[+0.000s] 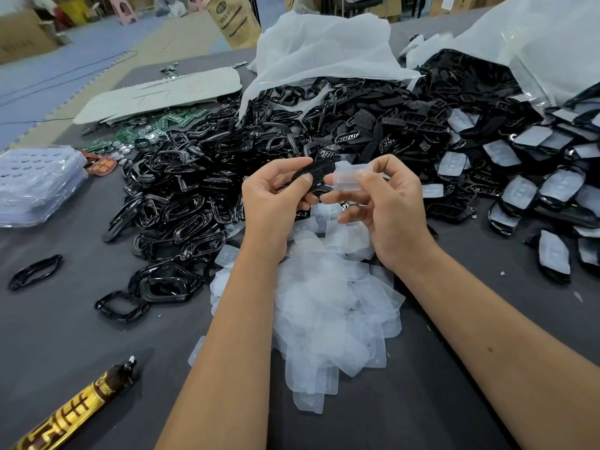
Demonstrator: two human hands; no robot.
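My left hand (276,196) grips a black plastic key-fob shell (316,172) between thumb and fingers, above the middle of the table. My right hand (386,203) pinches a translucent white rubber pad (349,177) right beside the shell, touching its right end. Under my forearms lies a heap of several more translucent pads (334,306). A big pile of black shells and frames (292,131) spreads across the table behind my hands.
Finished black shells with pads fitted (552,186) lie at the right. Green circuit boards (152,128) and a clear plastic tray stack (35,183) sit at the left. White plastic bags (324,47) stand at the back. A gold-and-brown tube (74,407) lies near the front left on the grey table (65,319).
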